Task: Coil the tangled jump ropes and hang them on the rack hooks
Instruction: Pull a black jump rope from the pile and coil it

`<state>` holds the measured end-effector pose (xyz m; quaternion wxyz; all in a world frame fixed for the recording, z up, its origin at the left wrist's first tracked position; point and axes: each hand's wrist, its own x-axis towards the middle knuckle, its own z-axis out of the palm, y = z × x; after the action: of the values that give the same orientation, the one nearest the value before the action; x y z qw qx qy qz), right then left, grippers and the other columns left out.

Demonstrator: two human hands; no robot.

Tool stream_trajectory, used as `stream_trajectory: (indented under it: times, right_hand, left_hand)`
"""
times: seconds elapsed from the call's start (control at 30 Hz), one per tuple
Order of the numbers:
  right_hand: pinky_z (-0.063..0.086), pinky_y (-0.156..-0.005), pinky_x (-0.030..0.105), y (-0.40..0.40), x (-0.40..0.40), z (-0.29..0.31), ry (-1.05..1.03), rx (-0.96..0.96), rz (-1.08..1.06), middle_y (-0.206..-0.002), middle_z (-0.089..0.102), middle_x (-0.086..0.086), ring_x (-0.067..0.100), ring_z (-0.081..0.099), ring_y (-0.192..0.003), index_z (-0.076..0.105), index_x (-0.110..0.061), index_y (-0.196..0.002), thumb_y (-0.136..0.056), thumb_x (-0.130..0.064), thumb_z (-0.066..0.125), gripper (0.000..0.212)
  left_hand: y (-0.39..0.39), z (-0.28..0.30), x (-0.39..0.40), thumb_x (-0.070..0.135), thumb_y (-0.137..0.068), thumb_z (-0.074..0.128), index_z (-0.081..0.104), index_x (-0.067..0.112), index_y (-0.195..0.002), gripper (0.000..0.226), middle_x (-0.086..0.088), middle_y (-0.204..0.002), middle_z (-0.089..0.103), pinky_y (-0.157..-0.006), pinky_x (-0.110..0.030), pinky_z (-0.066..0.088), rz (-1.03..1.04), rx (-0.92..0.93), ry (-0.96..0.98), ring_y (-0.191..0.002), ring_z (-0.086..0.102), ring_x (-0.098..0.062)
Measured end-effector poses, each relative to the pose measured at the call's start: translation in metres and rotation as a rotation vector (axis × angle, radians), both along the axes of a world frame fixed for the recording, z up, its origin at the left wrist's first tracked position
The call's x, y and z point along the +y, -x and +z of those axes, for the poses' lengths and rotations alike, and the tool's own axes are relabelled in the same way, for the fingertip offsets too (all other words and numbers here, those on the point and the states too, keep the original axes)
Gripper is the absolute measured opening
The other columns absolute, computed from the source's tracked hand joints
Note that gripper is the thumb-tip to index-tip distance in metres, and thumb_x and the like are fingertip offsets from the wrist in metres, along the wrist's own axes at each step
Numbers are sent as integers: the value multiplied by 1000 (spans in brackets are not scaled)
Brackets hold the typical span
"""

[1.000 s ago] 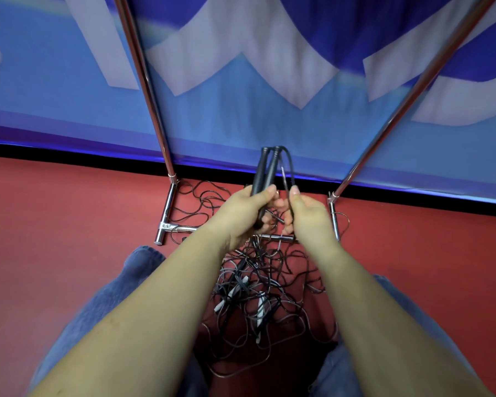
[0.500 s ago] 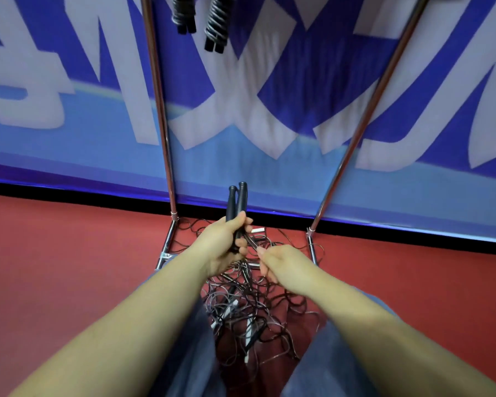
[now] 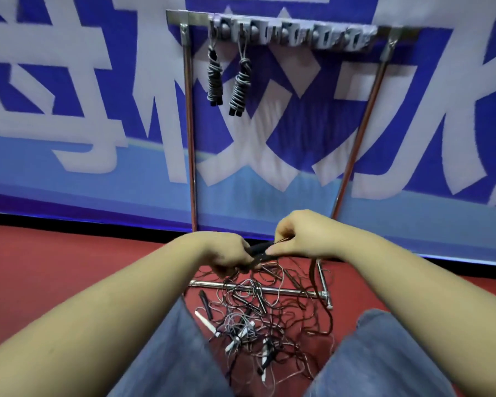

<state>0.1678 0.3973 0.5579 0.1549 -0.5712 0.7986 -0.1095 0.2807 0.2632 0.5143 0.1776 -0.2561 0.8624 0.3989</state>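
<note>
A pair of black handles (image 3: 259, 251) is gripped by the left hand (image 3: 226, 255) and pinched by the right hand (image 3: 301, 234), above the tangled ropes (image 3: 258, 319) on the red floor (image 3: 69, 267). Two coiled ropes (image 3: 226, 78) are hung on the rack (image 3: 292, 34).

The red floor (image 3: 69, 267) carries a tangled heap of jump ropes (image 3: 252, 319) over the rack's base bar (image 3: 292, 292).
</note>
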Motion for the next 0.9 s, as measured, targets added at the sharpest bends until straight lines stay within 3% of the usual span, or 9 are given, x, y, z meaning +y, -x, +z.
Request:
stream_trajectory:
  times: [0.1, 0.2, 0.3, 0.4, 0.5, 0.6, 0.73, 0.83, 0.9]
  right_hand:
    - [35, -52, 19, -9, 7, 21, 13, -225, 17, -50, 54, -9, 5, 44, -49, 63, -18, -65, -72, -37, 79, 26]
    - [31, -50, 22, -19, 7, 31, -35, -440, 57, -49, 48, -7, 10, 40, -49, 59, -17, -66, -68, -39, 80, 31]
    - [30, -49, 23, -20, 7, 26, 46, -928, 3, -51, 51, -5, 8, 43, -46, 61, -13, -72, -67, -65, 64, 52]
    - [19, -50, 26, -18, 11, 11, 211, -1291, -35, -69, 54, 9, 13, 38, -52, 73, -19, -82, -47, -89, 56, 80]
    - [26, -53, 28, -34, 16, -3, 433, -1230, -56, -80, 47, 13, 18, 37, -61, 74, -24, -87, -39, -89, 62, 81]
    - [40, -62, 28, -58, 19, -8, 688, -1007, -241, -66, 59, 1, 15, 52, -62, 69, -23, -72, -61, -64, 73, 43]
    - [37, -40, 16, -68, 16, -9, 866, -1089, -516, -48, 54, -5, 7, 48, -41, 60, -11, -70, -85, -19, 64, 18]
    - [44, -47, 20, -69, 16, -9, 834, -969, -531, -55, 59, -3, 12, 54, -49, 64, -15, -71, -92, -22, 57, 24]
    - [46, -53, 21, -71, 15, -8, 827, -876, -509, -58, 60, -2, 11, 55, -52, 66, -17, -71, -94, -26, 54, 28]
  left_hand:
    - [-22, 24, 6, 15, -98, 51, 59, 19, -84, 16, 9, -56, 53, -42, -15, 39, -187, -91, -293, -37, 37, -2]
    - [-39, 42, 7, 17, -94, 55, 64, 17, -90, 10, 12, -64, 59, -45, -14, 40, -383, -89, -519, -41, 39, 1]
    - [-48, 43, 0, 33, -76, 75, 72, 19, -87, 18, 7, -72, 58, -45, -14, 38, -349, 83, -804, -42, 39, 1]
    - [-53, 30, -2, 44, -64, 83, 74, 22, -85, 31, 7, -71, 58, -45, -14, 38, -268, 221, -932, -41, 38, 2]
    - [-54, 17, 3, 44, -65, 83, 74, 22, -85, 31, 7, -72, 59, -43, -12, 36, -210, 301, -1022, -41, 38, 3]
    - [-53, 13, 9, 41, -67, 82, 73, 19, -87, 31, 4, -73, 59, -42, -13, 37, -176, 329, -1051, -40, 38, 1]
    - [-52, 17, 23, 39, -81, 65, 71, 13, -86, 28, -2, -71, 58, -38, -14, 34, -50, 314, -1021, -36, 36, -2]
    - [-57, 19, 25, 69, -74, 53, 68, 7, -89, 65, -6, -74, 57, -37, -14, 32, 12, 313, -1094, -35, 35, -5]
    - [-61, 19, 27, 61, -68, 71, 66, 10, -86, 54, -4, -72, 60, -39, -16, 34, -19, 368, -947, -36, 37, -5]
